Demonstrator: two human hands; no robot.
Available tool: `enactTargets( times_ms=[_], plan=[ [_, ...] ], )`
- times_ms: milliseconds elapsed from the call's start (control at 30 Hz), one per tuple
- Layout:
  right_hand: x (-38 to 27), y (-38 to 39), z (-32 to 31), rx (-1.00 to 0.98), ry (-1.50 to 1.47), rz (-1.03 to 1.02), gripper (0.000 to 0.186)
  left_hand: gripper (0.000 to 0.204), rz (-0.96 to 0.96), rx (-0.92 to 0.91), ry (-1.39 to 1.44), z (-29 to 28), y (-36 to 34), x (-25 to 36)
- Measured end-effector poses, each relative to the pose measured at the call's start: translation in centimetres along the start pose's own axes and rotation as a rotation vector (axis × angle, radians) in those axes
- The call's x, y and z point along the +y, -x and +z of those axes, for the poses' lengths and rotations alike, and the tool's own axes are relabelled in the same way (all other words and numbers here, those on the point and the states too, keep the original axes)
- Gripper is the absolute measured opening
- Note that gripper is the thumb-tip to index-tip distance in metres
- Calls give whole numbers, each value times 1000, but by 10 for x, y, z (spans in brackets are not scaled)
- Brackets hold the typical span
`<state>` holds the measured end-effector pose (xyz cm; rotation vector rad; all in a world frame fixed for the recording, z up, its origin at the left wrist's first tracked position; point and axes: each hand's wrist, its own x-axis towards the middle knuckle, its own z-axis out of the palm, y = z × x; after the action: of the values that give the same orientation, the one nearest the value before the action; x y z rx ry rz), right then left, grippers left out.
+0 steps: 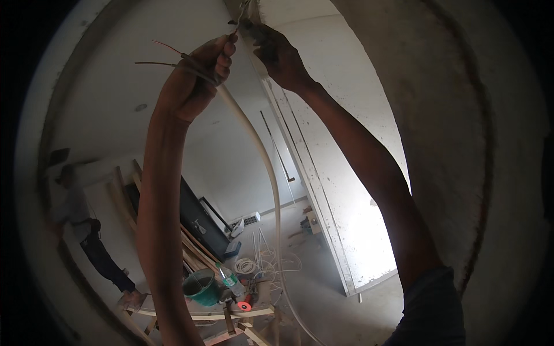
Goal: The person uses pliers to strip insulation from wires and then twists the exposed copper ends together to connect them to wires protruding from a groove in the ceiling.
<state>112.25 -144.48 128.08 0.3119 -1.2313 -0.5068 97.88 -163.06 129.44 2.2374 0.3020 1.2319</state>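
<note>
Both my arms are raised to the top of the view. My left hand (209,64) is closed around a pale cable (254,134), which hangs down in a long curve to the floor area. Two stripped reddish wire ends (164,63) stick out to the left from behind that hand. At the fingertips of my left hand are thin wires (243,12) coming from the wall edge above. My right hand (284,60) is raised beside them with its fingers bent together. Whatever it pinches is dark and too blurred to name.
Below stands a wooden platform (231,315) with a green bucket (202,288), a plastic bottle (229,280) and a red-orange disc (245,304). Coiled cable (246,266) lies on the floor. Boards and a dark panel (199,219) lean behind. A person (86,230) stands at left.
</note>
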Motion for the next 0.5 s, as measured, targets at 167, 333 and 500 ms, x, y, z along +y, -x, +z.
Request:
enactTargets(
  times_ms=[167, 333, 500],
  plan=[
    [0, 0, 3, -48, -156, 85, 50, 29, -17, -50, 27, -1, -2, 2],
    [1, -4, 15, -75, -246, 65, 48, 28, -10, -60, 34, 8, -1, 1],
    [-3, -7, 21, -74, -317, 82, 46, 28, 0, -71, 43, 11, 2, 4]
  ],
)
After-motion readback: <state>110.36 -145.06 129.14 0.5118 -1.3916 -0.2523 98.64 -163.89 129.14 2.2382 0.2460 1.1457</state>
